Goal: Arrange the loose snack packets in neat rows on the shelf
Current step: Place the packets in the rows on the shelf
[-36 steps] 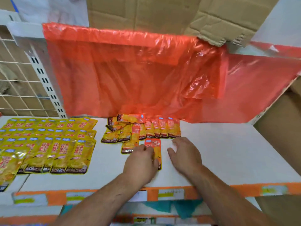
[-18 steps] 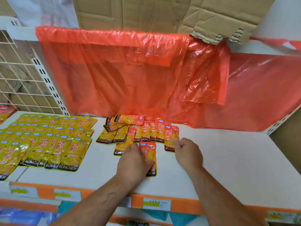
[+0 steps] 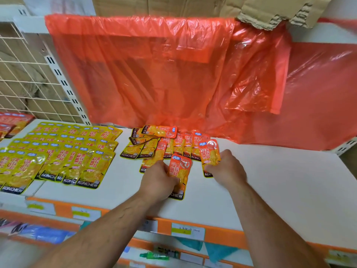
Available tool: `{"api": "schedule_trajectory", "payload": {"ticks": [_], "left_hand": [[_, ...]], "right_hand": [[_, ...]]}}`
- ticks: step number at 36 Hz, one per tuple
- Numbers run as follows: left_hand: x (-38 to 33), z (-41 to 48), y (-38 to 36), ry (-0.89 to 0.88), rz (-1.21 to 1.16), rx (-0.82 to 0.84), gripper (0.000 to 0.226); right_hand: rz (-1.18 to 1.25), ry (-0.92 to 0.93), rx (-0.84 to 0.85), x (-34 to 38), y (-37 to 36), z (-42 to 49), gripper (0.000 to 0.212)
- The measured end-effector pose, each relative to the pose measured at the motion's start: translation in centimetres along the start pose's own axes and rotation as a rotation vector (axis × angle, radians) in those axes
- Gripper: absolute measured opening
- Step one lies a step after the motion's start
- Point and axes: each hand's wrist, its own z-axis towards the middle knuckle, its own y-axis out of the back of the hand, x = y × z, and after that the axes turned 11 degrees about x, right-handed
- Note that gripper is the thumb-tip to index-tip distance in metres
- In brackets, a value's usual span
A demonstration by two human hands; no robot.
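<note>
While the yellow packets (image 3: 58,161) at the left already lie in overlapping rows, the orange heap (image 3: 164,144) mid-shelf is half sorted, so the step looks like laying a front row. The left hand (image 3: 157,178) curls round 1 orange packet (image 3: 180,169); the right hand (image 3: 228,169) pinches a 2nd packet (image 3: 210,153) by its lower end. Both run front to back, brand end nearest the person. Next, each wants setting flat on the shelf (image 3: 270,180), edges parallel.

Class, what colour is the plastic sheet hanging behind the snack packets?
The plastic sheet is translucent orange-red; the head view shows it best.
</note>
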Motion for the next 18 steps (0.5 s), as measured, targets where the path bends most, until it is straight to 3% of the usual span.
{"api": "schedule_trajectory", "payload": {"ticks": [6, 11, 18], "left_hand": [[0.8, 0.0, 0.5, -0.003, -0.142, -0.033, 0.012], [1.1, -0.4, 1.0, 0.007, -0.351, -0.011, 0.023], [3.1, -2.1, 2.3, -0.002, -0.534, -0.06, 0.02]], "right_hand": [[0.179, 0.054, 0.02, -1.0, 0.1, -0.2, 0.009], [0.631, 0.144, 0.276, 0.5, 0.3, -3.1, 0.017], [0.624, 0.169, 0.409, 3.7, -2.4, -6.4, 0.014]]}}
